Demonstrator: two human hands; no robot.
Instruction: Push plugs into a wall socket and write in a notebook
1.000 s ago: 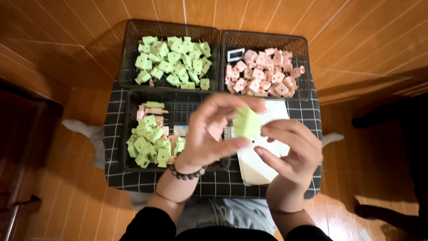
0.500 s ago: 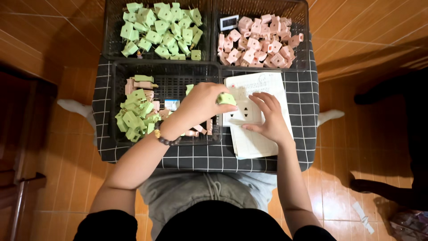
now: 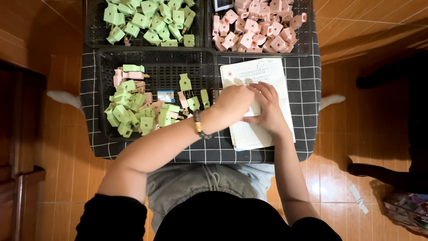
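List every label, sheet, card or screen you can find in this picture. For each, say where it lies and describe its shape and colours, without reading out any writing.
Paper sheet: white printed rectangle with a small red mark, on the checked table top at right, under both hands.
Small card: white and blue rectangle, in the near left basket among green and pink plugs.
Small device: dark frame, pale face, at the top edge by the pink plugs; partly cut off.
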